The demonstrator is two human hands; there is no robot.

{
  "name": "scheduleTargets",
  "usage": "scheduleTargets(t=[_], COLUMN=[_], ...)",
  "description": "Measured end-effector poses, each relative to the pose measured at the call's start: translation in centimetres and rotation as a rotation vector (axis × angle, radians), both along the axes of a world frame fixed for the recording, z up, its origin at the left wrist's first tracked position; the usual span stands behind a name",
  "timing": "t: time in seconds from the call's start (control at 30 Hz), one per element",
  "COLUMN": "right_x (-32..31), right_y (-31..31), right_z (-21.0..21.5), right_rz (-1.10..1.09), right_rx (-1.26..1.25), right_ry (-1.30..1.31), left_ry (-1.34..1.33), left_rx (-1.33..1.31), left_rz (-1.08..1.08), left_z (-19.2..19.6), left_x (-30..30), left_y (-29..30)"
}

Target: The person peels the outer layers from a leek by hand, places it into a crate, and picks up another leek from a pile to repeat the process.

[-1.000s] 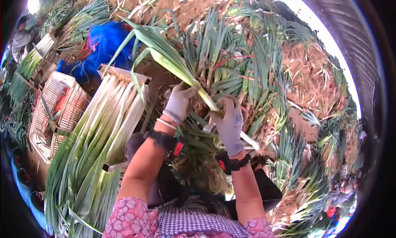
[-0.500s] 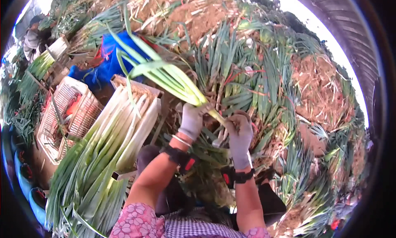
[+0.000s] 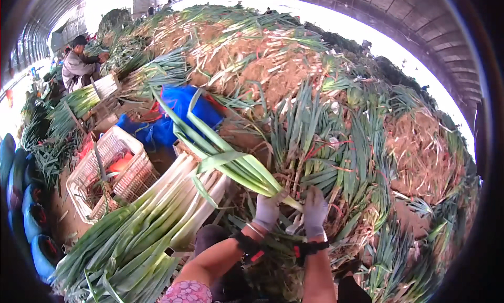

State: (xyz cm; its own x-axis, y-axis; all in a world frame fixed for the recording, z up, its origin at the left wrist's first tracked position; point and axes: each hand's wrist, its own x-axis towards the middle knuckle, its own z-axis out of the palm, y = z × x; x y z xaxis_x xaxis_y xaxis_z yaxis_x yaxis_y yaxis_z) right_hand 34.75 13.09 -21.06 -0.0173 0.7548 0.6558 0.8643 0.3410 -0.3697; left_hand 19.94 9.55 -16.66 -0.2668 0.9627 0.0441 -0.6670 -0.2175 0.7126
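Note:
A long green onion (image 3: pixel 231 161) slants up to the left, its green leaves fanning toward a blue cloth. My left hand (image 3: pixel 266 211), in a pale glove, grips its stalk just below the leaves. My right hand (image 3: pixel 315 212), also gloved, closes around the white lower end (image 3: pixel 294 227) beside the left hand. Both hands hover over a heap of uncleaned green onions (image 3: pixel 325 145) with soil on the roots. To my left lies a stack of cleaned green onions (image 3: pixel 157 219), white stalks side by side.
A white plastic crate (image 3: pixel 113 171) stands left of the stack. A blue cloth (image 3: pixel 173 119) lies behind it. A large mound of onions and soil (image 3: pixel 247 56) fills the back. Another person (image 3: pixel 79 66) sits at the far left. Blue barrels (image 3: pixel 31 219) line the left edge.
My view has tilted up, showing more of the far mound. Both hands have moved lower and closer together with the onion, whose leaves now point more to the left.

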Motion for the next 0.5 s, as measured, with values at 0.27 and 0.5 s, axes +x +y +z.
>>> scheduleTargets(t=[0.27, 0.5], right_x=[-6.3, 1.6], right_y=[-4.0, 1.7], right_z=[6.5, 1.9], right_rz=[0.079, -0.072], right_rx=[-0.040, -0.265], right_ry=[0.188, -0.353], left_ry=[0.015, 0.349], left_rx=[0.050, 0.286], left_rz=[0.007, -0.064], left_z=[-0.4, -0.9], left_x=[-0.1, -1.7], left_y=[-0.5, -0.4])
